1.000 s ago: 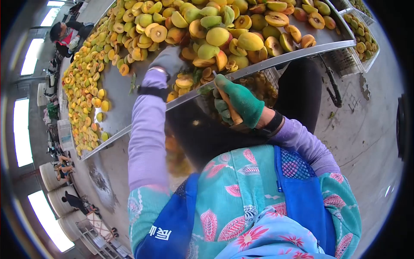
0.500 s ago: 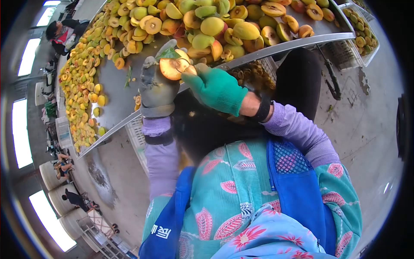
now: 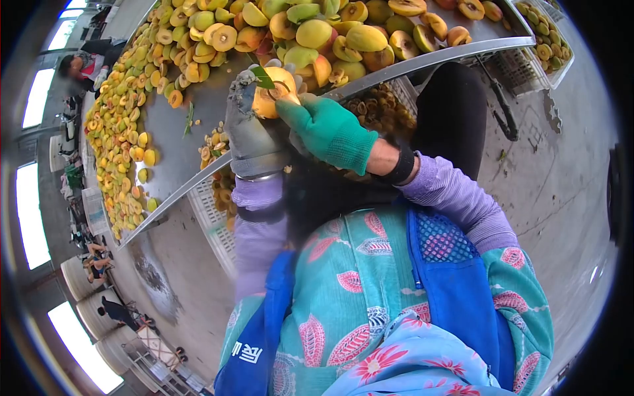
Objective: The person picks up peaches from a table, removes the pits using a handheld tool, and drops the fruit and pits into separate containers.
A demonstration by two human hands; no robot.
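A halved peach point(image 3: 269, 99) with a green leaf point(image 3: 263, 77) on it is held over the near edge of the metal table. My left hand point(image 3: 254, 132), in a dirty grey glove, grips the fruit from the left and behind. In a green glove, my right hand point(image 3: 327, 129) presses its thumb and fingers against the fruit's right side. A thin curved tool seems to lie across the cut face, too small to make out well. Beyond both hands are heaped cut peaches point(image 3: 317, 33).
The metal table's rim point(image 3: 422, 59) runs in front of my body. Below it stand a white crate point(image 3: 214, 221) and a heap of dark fruit pieces point(image 3: 380, 112). Another crate of peaches point(image 3: 545, 43) is at the upper right. A person point(image 3: 86, 66) is at the far left.
My left hand has moved slightly right and turned the peach. My right hand has shifted a little down. More of the crate and fruit below the table shows.
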